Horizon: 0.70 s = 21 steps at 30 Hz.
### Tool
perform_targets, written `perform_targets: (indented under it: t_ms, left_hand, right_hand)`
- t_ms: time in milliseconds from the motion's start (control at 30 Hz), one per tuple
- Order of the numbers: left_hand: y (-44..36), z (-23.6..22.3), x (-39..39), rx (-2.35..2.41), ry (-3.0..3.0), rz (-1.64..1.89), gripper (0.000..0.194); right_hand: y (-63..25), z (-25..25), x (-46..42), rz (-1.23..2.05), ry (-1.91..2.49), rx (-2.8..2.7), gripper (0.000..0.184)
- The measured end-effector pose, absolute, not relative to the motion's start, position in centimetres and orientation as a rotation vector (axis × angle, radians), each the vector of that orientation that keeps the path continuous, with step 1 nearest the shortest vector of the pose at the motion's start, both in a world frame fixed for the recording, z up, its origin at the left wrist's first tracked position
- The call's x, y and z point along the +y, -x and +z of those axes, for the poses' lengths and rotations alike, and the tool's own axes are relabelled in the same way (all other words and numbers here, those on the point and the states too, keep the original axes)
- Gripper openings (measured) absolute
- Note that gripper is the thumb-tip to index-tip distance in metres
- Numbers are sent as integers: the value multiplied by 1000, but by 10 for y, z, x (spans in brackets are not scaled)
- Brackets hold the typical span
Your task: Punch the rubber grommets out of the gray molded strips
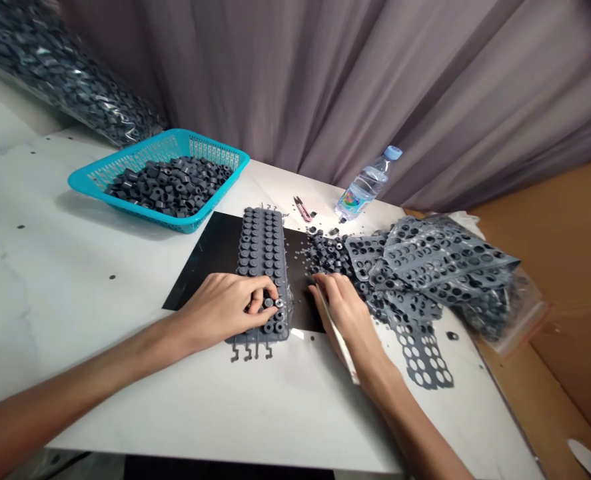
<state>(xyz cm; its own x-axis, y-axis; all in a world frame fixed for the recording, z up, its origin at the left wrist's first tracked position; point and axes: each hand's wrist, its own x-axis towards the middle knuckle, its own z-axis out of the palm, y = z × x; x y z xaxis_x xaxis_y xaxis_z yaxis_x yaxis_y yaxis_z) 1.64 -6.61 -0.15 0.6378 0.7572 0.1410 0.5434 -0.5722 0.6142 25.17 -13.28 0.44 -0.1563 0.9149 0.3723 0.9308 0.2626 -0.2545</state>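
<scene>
A grey moulded rubber sheet (262, 250) with rows of round knobs lies on a black mat (210, 247). My left hand (230, 303) rests over its near part, index finger and thumb curled around one knob. Thin runners stick out of the sheet's near end. Right of the sheet, my right hand (345, 310) is closed around a slim white pen-like tool (342, 347). Its fingertips are beside the mat's right part, next to a pile of small dark grey rubber pieces (330, 253). The tool's tip is hidden by the fingers.
A turquoise basket (195, 223) full of dark rubber pieces stands back left, before a large clear bag (70, 80) of them. Small pink-handled snips (302, 209) and a water bottle (365, 187) are at the back. Punched grey sheets (435, 260) and a plastic bag (505, 313) lie right.
</scene>
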Motion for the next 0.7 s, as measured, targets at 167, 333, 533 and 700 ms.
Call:
perform_targets:
  t_ms: [167, 333, 533, 700]
  left_hand:
    - [-17, 1, -68, 1043, -2312, 497, 10]
    - [-17, 1, -68, 1053, -2314, 519, 10]
    - [-18, 3, -68, 1054, -2290, 500, 11]
    - [-19, 6, -68, 1090, -2267, 432, 13]
  right_hand:
    - [-255, 11, -137, 370, 1412, -2119, 14]
    - [-250, 4, -135, 431, 1150, -2255, 8]
    - [-247, 4, -131, 349, 1121, -2298, 4]
    - [-241, 0, -133, 154, 1138, -2361, 16]
